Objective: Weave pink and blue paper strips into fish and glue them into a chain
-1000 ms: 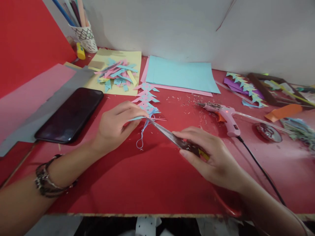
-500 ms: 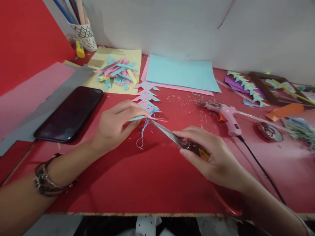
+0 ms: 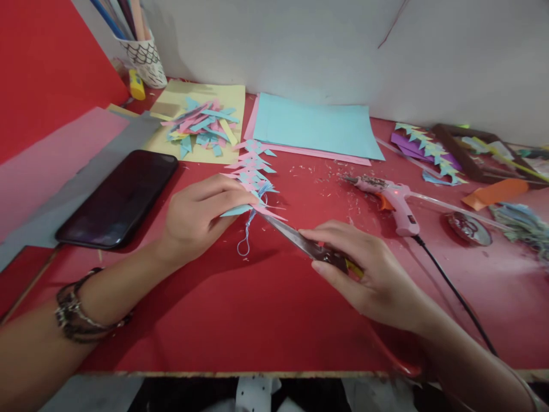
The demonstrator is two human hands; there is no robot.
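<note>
My left hand [image 3: 201, 214] pinches the near end of a folded pink and blue paper strip chain [image 3: 253, 166], which runs away from me with pointed tips on both sides. A light blue tassel with a looped cord [image 3: 246, 237] lies by the pinched end. In my right hand [image 3: 360, 266] are scissors [image 3: 302, 240], their handles mostly hidden by my fingers. The blades point left, with their tips at the pink paper end [image 3: 274, 213] beside my left fingertips. Whether the tips touch the paper I cannot tell.
A black phone [image 3: 118, 197] lies left of my hand. Cut paper strips [image 3: 203, 129] rest on a yellow sheet, near stacked blue sheets [image 3: 317, 126]. To the right, a pink glue gun [image 3: 394, 200] trails a black cord [image 3: 450, 294]. A patterned cup [image 3: 143, 60] holds long items.
My left hand has turned the paper slightly, so the pink end shows broader and angles downward. The scissors stay close to it, with little movement.
</note>
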